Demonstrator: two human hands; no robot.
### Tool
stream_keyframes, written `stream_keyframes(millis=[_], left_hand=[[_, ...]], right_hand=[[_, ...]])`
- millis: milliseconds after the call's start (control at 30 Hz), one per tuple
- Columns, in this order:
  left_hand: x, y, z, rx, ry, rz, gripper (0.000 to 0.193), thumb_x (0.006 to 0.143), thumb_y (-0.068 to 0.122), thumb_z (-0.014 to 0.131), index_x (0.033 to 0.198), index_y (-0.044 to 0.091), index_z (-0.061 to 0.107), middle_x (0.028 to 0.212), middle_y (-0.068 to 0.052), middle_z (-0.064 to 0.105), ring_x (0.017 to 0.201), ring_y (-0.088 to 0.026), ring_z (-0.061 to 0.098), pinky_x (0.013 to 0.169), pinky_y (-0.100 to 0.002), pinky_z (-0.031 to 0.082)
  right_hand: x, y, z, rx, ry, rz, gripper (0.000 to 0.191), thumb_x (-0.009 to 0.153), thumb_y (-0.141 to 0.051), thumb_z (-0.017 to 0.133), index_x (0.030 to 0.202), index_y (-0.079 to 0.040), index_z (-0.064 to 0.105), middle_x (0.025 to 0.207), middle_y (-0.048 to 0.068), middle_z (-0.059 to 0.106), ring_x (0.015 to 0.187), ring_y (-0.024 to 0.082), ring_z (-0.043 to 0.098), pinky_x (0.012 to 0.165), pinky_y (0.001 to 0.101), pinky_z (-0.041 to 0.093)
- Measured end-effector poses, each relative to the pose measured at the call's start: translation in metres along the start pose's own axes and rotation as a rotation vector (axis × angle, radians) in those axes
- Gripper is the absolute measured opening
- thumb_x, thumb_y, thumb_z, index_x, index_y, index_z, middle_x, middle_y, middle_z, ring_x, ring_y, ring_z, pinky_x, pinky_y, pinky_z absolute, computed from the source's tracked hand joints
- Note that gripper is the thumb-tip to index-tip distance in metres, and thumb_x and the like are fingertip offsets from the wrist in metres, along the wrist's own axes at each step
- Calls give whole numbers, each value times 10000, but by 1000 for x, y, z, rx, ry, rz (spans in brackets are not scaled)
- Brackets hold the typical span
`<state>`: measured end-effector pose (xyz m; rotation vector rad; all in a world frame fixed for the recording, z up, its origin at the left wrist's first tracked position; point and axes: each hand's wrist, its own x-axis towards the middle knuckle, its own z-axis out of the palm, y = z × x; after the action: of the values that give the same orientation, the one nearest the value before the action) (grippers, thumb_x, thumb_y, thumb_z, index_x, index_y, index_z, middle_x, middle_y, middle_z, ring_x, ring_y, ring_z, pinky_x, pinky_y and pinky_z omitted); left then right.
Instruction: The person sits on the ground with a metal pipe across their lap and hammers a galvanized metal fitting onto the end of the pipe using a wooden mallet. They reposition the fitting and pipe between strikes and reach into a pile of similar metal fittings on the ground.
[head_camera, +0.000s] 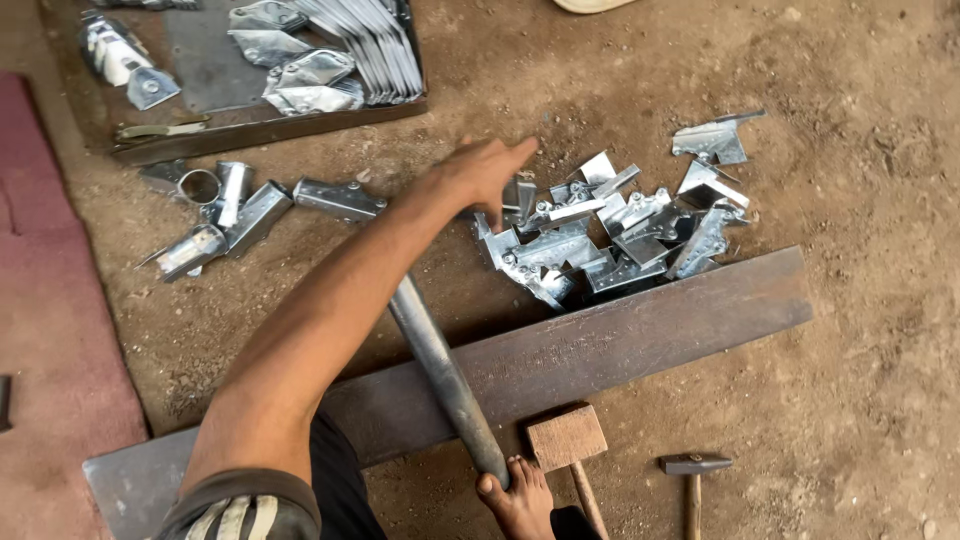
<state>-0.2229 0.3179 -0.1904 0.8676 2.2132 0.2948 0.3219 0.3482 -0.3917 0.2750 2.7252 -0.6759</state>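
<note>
My left hand (485, 170) reaches out over the dirt floor to the left edge of a pile of shiny folded metal brackets (610, 235). Its fingers are stretched toward the pile and I see nothing held in them. The forearm crosses above a round steel rod (445, 375), which lies across a long flat steel bar (650, 320). A bare foot (515, 495) presses on the rod's near end. My right hand is out of sight.
A wooden mallet (567, 440) and a small steel hammer (693, 465) lie by the foot. Several bent metal pieces (230, 210) sit at the left. Behind them is a dark tray (250, 132) holding more metal parts. A red mat (50, 300) covers the left edge.
</note>
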Motion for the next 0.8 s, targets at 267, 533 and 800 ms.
stream_keyframes(millis=[267, 533, 800], left_hand=[[-129, 46, 19, 612, 763, 708, 477, 832, -16, 783, 1273, 31, 607, 1308, -120, 627, 1263, -293, 565, 1109, -425, 431], [-274, -16, 101, 808, 573, 888, 554, 859, 216, 821, 1348, 135, 574, 1407, -38, 586, 1379, -224, 529, 1226, -411, 388], [-305, 16, 158, -475, 1329, -199, 804, 938, 704, 512, 1468, 100, 496, 1465, -189, 517, 1382, -351, 485, 1138, -531, 415]], right_hand=[[-16, -24, -56, -74, 240, -391, 343, 1043, -261, 484, 1370, -364, 480, 1246, 302, 638, 1133, 484, 638, 915, 551, 532], [-34, -30, -29, -38, 201, -195, 364, 969, -313, 624, 1273, -193, 463, 1187, 281, 637, 1085, 500, 619, 901, 590, 505], [-38, -13, -7, -141, 119, -400, 521, 913, -249, 621, 1384, -166, 414, 1239, 347, 565, 1105, 530, 566, 899, 602, 464]])
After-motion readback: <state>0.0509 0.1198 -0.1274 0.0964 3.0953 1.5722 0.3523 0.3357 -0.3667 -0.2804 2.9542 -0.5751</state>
